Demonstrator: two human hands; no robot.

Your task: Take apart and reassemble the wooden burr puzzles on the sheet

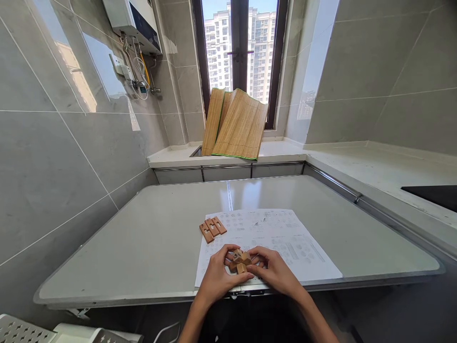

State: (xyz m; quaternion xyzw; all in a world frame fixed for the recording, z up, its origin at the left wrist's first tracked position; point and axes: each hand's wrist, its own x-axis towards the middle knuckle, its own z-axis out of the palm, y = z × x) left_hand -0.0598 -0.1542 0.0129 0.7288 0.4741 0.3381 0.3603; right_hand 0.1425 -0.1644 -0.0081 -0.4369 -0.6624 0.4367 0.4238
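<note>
Near the table's front edge, a cluster of small wooden blocks (242, 258) is held between both hands. My left hand (222, 272) curls round its left side, fingers behind and thumb in front. From the right, my right hand (268, 267) grips the same cluster with thumb and fingers. One block shows a dark mark on its face. Beneath lies a large printed sheet (278, 238) with rows of small diagrams. Three flat wooden pieces with cut-out slots (213, 228) rest side by side at the sheet's upper left corner.
The pale folding table (143, 252) has a raised rim. Behind it, a bamboo mat (243, 125) leans on the counter (285, 148) by the window. A dark panel (433, 194) lies on the right counter. White perforated baskets (24, 329) stand below at the left.
</note>
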